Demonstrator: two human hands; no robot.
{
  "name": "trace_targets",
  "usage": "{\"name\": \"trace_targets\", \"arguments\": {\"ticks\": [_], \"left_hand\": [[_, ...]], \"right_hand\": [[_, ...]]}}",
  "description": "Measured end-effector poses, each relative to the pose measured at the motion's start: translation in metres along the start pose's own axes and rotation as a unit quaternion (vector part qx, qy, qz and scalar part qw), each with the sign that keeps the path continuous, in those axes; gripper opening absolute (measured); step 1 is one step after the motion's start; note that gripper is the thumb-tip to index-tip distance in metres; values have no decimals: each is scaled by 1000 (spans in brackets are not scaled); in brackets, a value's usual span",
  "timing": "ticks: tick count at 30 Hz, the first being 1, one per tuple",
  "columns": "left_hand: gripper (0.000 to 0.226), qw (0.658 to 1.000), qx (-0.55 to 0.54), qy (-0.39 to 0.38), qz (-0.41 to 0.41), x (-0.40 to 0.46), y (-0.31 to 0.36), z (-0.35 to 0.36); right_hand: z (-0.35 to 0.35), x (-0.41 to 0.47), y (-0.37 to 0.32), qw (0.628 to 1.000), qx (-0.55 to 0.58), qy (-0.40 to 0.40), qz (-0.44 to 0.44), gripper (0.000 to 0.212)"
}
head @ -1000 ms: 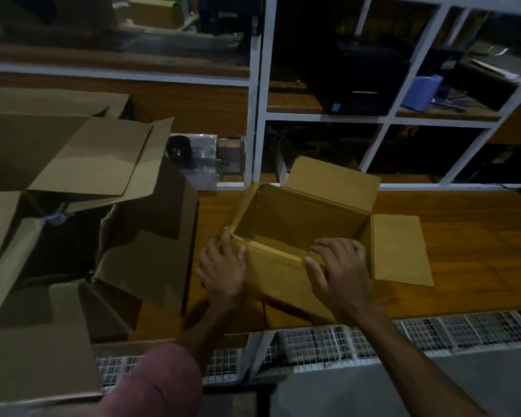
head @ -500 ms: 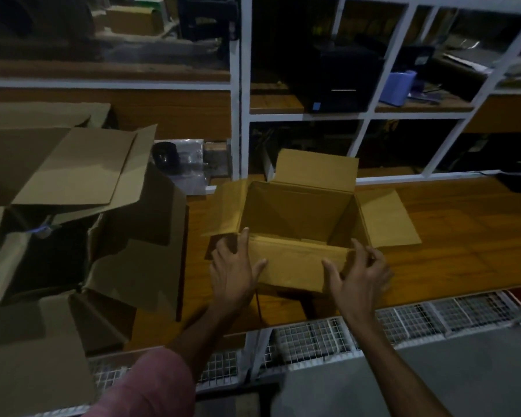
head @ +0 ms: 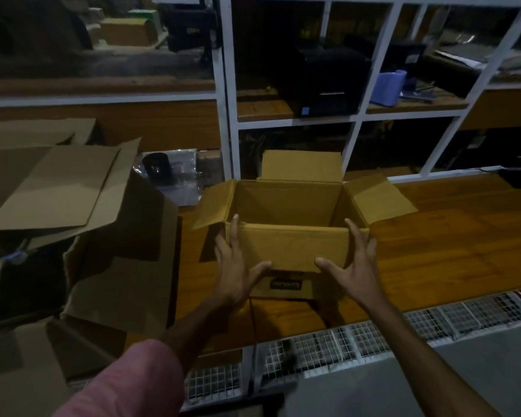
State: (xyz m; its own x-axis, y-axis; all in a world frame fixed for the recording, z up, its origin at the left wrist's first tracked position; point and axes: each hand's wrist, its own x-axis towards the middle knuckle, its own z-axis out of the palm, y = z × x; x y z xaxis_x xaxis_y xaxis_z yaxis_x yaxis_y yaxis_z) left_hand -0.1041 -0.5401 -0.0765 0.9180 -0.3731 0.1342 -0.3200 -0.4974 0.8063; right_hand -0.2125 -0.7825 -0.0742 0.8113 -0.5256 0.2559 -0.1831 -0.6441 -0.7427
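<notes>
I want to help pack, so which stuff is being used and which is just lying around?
In use:
small open cardboard box
left hand and right hand, one at each side of it

Just lying about:
big open cartons on the left
black machine on the shelf
blue tub beside it
black cylinder behind the cartons

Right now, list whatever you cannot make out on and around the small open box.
Head view only:
1. Floor of the small box: hidden by its near wall.
2. Dark label on its front: print blurred, unreadable.
3. Large carton at left: cut by the frame edge, inside too dark.
4. Right hand: contact with the box unclear.
</notes>
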Motion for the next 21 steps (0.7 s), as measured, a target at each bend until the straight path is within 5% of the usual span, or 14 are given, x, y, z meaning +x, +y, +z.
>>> {"name": "trace_targets", "arguments": {"ticks": [7, 21], "left_hand": [[142, 983, 103, 101, 118, 31, 53, -33], [118, 876, 145, 346, 303, 50, 168, -188]], "right_hand": [[-40, 34, -56, 996, -29, 33, -77, 121], [-104, 92, -217, 950, 21, 146, -274, 116]]}}
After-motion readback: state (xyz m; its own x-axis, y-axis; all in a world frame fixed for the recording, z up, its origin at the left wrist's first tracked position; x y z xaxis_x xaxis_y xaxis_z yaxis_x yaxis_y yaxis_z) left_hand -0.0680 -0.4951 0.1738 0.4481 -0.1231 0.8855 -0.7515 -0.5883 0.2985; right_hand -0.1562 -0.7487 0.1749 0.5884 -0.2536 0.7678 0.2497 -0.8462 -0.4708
